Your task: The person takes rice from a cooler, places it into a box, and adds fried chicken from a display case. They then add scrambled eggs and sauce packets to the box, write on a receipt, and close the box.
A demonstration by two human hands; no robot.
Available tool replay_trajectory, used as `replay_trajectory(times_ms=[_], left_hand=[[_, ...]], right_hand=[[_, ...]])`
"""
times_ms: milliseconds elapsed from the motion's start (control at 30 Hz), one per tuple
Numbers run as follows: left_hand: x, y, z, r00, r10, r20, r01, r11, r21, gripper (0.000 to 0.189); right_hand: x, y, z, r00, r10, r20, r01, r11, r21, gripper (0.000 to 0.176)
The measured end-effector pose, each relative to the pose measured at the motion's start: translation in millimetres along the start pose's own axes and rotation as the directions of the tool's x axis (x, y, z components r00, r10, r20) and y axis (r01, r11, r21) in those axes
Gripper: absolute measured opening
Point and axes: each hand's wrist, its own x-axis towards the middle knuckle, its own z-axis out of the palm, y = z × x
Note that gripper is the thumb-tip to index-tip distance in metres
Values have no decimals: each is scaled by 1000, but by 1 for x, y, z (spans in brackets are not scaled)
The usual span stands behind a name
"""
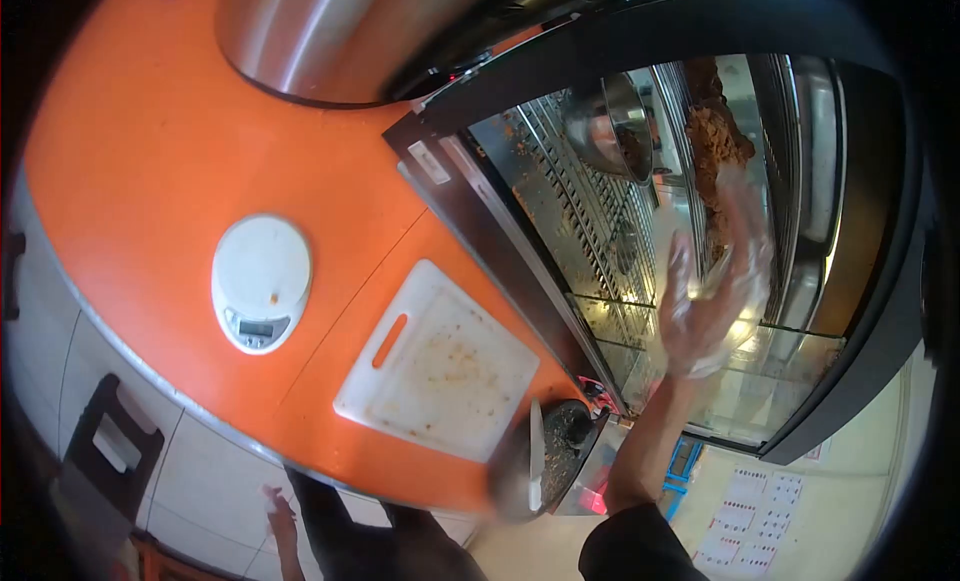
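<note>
My right hand (715, 281), in a clear plastic glove, reaches into a glass-fronted display case (500, 206). Its fingers are spread, close to a pile of brown shredded food (715, 146) on a shelf. Low in the view, my left hand (281, 511) hangs beside the orange counter (130, 161), fingers apart, holding nothing. A white cutting board (450, 371) with crumbs lies on the counter. To its left is a white kitchen scale (262, 271) with a small crumb on it.
A metal bowl (610, 131) sits inside the case on a wire rack. A knife (537, 456) lies across a dark container (567, 441) at the counter's edge. A large steel pot (300, 41) stands at the back. Below left is a dark chair (110, 451).
</note>
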Motion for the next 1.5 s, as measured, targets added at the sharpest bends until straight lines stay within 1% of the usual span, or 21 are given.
replay_trajectory(times_ms=[67,100,233,333,367,467,500,567,667,733,800,867,933,967,1067,1100,1200,1233,1333,1367,1500], left_hand=[[-10,25,2,994,108,21,-108,994,5,55],[0,23,-3,996,71,52,-70,997,-21,53],[7,71,-13,995,77,65,-76,997,-17,43],[23,80,-28,996,90,16,-90,996,-7,40],[24,84,-32,997,73,24,-73,997,-8,40],[18,103,-36,999,31,29,-32,999,10,40],[12,112,-33,1000,23,20,-24,999,30,39],[28,91,-48,997,64,50,-64,998,10,36],[14,117,-37,1000,18,26,-20,997,79,32],[25,97,-42,998,59,30,-61,997,56,30],[32,90,-43,997,58,42,-60,997,42,29],[31,89,-44,999,13,52,-16,999,45,29],[28,87,-40,997,66,48,-69,996,63,29],[32,85,-41,994,97,45,-100,992,76,30],[42,88,-52,974,-54,220,40,997,67,56],[39,87,-44,984,125,127,-135,988,76,31],[68,69,-52,995,22,102,-16,998,-61,33],[60,77,-49,995,57,78,-66,990,124,33],[36,115,-32,989,-63,137,22,960,280,32],[36,117,-31,987,-105,119,64,949,308,32],[24,131,-17,986,-41,162,-15,943,332,39]], right_hand=[[18,11,12,1000,-19,-3,18,986,-166,38],[24,19,16,1000,-30,-3,28,969,-245,37],[31,48,30,973,229,10,-218,937,-274,41],[10,69,31,974,227,-7,-221,940,-261,45],[5,73,41,950,305,-72,-301,952,60,49],[3,72,37,944,261,-204,-276,960,-47,43],[-2,72,37,932,318,-172,-351,912,-213,48],[-18,87,32,949,315,15,-284,877,-388,58],[-25,84,20,925,357,134,-257,844,-472,66],[-32,87,17,858,511,43,-506,857,-94,65],[-51,98,16,806,591,28,-589,797,137,62],[-67,99,2,718,695,47,-696,718,5,60],[-74,97,0,811,584,-26,-584,812,6,53],[-77,94,-1,817,574,-57,-566,817,108,50],[-85,77,-8,818,566,-102,-524,807,272,48],[-89,72,-7,818,565,-108,-514,802,305,48],[-114,71,12,874,427,-232,-389,901,193,46],[-121,69,16,880,406,-247,-375,913,163,47],[-121,64,21,852,420,-312,-392,908,151,49],[-115,66,25,841,416,-346,-387,909,153,48],[-79,79,39,810,364,-460,-376,924,69,44]])
